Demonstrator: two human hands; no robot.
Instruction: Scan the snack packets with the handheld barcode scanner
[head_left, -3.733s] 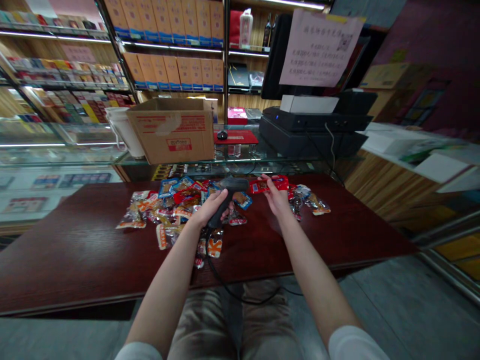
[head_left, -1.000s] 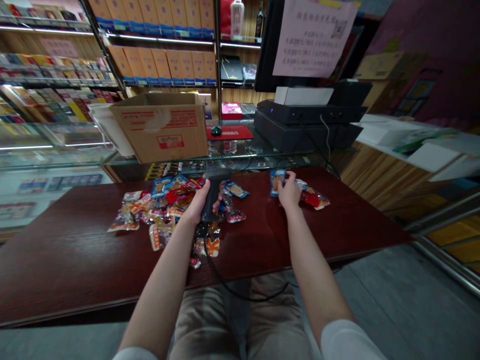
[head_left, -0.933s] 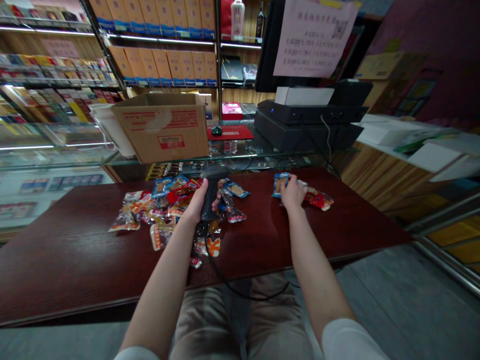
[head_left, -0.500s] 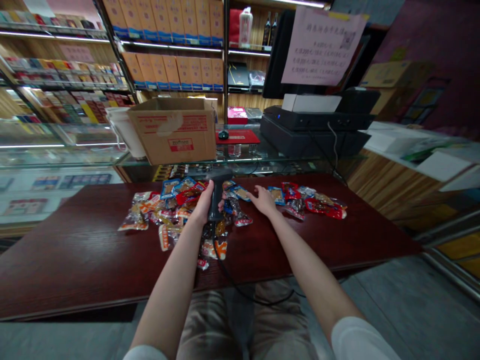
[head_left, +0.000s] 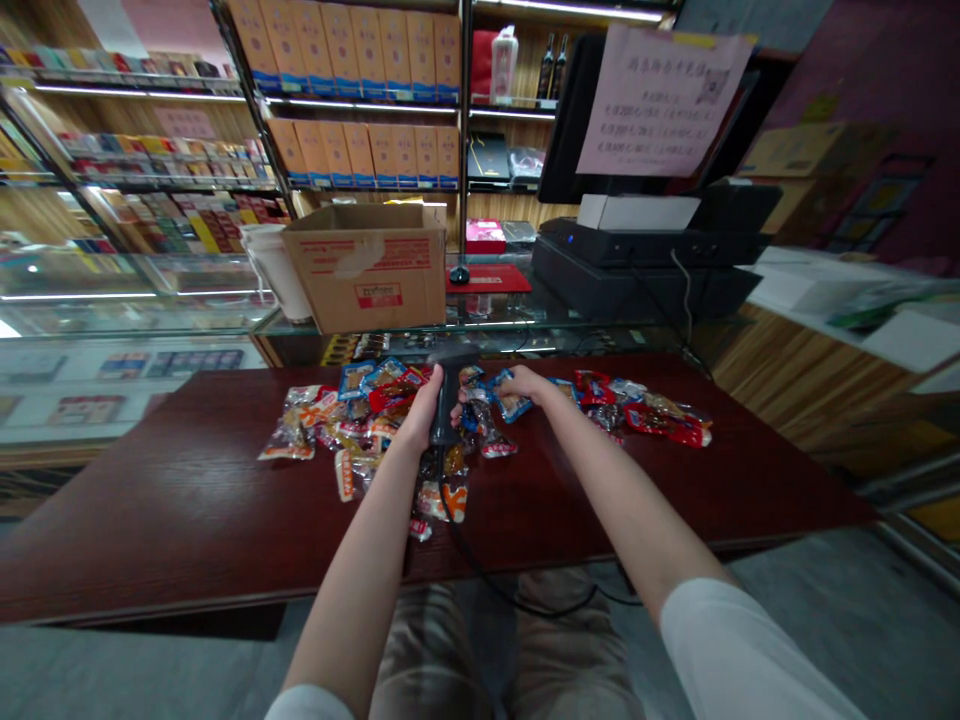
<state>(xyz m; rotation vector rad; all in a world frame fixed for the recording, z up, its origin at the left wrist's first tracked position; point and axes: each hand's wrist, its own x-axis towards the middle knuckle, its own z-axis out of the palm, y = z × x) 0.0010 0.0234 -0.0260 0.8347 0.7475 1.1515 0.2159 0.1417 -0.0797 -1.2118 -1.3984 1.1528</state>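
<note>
My left hand [head_left: 426, 410] is wrapped round the handle of a black barcode scanner [head_left: 448, 400], whose cable runs down over the table edge. Beneath and left of it lies a heap of small packaged snacks [head_left: 367, 430] in clear, red and orange wrappers. My right hand [head_left: 527, 383] has its fingers closed on a blue snack packet [head_left: 511, 402], just right of the scanner. Farther right, a second group of snack packets [head_left: 645, 405] in red and clear plastic rests on the dark red table [head_left: 187, 500].
An open cardboard box [head_left: 371, 275] and a white cup-like container [head_left: 281, 270] stand on the glass counter behind the table. A mouse [head_left: 459, 274] lies on a red mat. To the right are a monitor [head_left: 559, 130] with a paper notice and a black cash drawer [head_left: 637, 280].
My right hand has moved left and closed on a blue packet, which is now tilted up. My left hand keeps hold of the scanner. The view has shifted slightly.
</note>
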